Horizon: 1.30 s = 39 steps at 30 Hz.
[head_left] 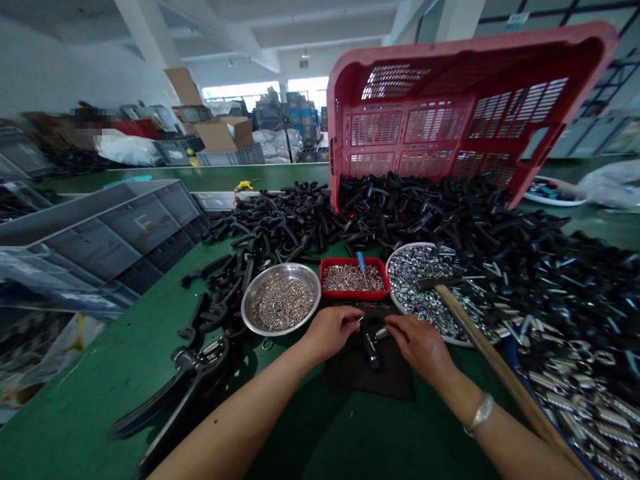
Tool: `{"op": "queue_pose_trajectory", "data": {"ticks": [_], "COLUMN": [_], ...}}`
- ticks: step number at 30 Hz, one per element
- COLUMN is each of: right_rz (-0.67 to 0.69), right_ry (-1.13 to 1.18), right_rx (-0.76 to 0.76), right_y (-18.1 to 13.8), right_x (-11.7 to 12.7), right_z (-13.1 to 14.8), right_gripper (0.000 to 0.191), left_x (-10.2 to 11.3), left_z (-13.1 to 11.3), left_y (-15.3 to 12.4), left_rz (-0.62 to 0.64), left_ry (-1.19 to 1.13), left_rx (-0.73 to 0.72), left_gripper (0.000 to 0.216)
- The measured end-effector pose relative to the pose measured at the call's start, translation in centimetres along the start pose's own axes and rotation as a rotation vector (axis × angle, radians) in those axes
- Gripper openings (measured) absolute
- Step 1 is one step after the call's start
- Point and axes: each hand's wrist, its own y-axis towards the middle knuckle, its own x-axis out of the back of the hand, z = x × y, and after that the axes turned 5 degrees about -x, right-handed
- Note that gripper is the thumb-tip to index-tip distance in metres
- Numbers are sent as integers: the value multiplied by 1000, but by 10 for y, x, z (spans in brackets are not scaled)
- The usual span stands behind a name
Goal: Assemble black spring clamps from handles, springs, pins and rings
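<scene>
My left hand (334,331) pinches a small silver pin (361,319) over a black handle-shaped part (371,352). From the other side, my right hand (419,343) holds a silver coil spring (381,333) between thumb and fingers, close against that part. Beneath both hands lies a dark square mat (370,385). Just beyond them is a red tray (354,295) of small metal pins, with a blue-handled tool (361,261) in it. A steel bowl (246,308) of tiny rings stands to the left, and a white-rimmed basin (395,257) of shiny metal parts to the right.
A hammer (480,340) rests across the basin, near a blue-rimmed container of springs (590,407). Black handles (300,223) are heaped behind, under a tipped red crate (470,43). Joined black handles (185,380) lie front left. Grey crates (145,223) stand beside the green table (100,373).
</scene>
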Motion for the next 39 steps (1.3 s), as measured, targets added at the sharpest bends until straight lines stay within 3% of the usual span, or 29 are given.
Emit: {"op": "queue_pose_trajectory", "data": {"ticks": [3,5,8,13,20,25,34,39], "right_rz": [-93,-114,-119,-112,-98,-106,-180,-179], "right_ry": [135,176,181,194,222,233,235,226], "right_rx": [-159,-203,-205,-224,-223,-207,-97,-118], "right_y": [-5,-7,-9,-11,-15,-17,-15,-15], "right_x": [-4,-5,-5,-7,-9,-8,-9,-8], "right_z": [0,1,2,-1,-2,-1,1,0], "right_gripper": [12,11,12,12,11,11,14,13], "left_x": [-1,-1,0,2,8,7,13,12], "left_z": [-3,-4,-5,-9,-31,-36,-20,-14], "left_y": [4,6,9,14,25,32,35,35], "left_rz": [32,61,74,165,239,276,283,272], "left_ry": [80,155,263,336,491,457,314,232], "left_rx": [19,-46,-114,-107,-114,-86,-30,5], "left_gripper": [25,21,24,24,24,24,34,36]}}
